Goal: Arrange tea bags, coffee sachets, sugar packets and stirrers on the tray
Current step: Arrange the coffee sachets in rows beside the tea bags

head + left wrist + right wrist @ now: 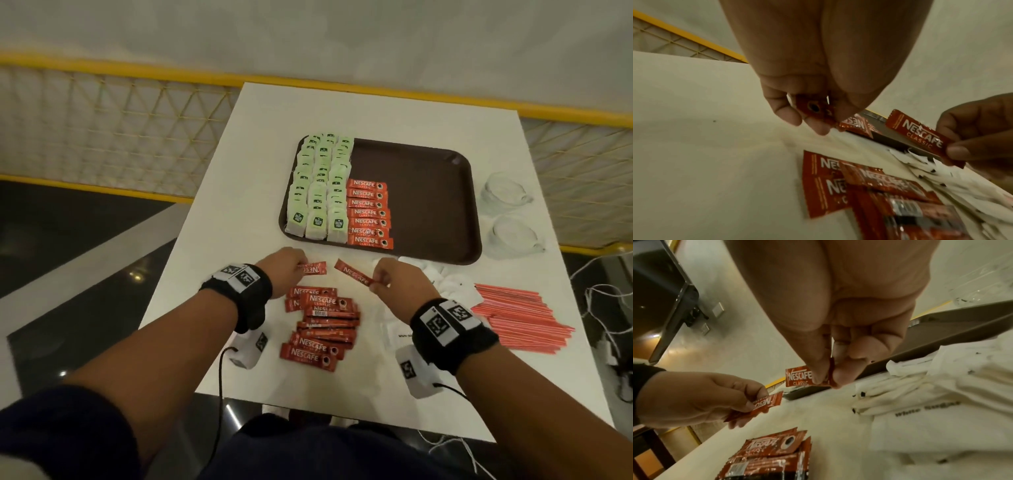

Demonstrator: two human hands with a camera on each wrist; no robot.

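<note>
A brown tray point(428, 205) holds rows of green tea bags point(318, 185) on its left and a column of red coffee sachets point(368, 212) beside them. My left hand point(286, 270) pinches one red coffee sachet point(313, 268) point(813, 107) just in front of the tray. My right hand point(394, 277) pinches another coffee sachet point(352, 275) point(799, 377) by its end, held aslant above the table. A loose pile of coffee sachets point(322, 325) lies between my wrists. White sugar packets point(931, 402) lie under and right of my right hand. Red stirrers point(517, 315) lie at the right.
Two clear glass cups point(507, 212) stand right of the tray near the table's right edge. A yellow railing with netting point(102, 120) runs behind the white table point(239, 171). Cables point(609, 308) hang off the right side.
</note>
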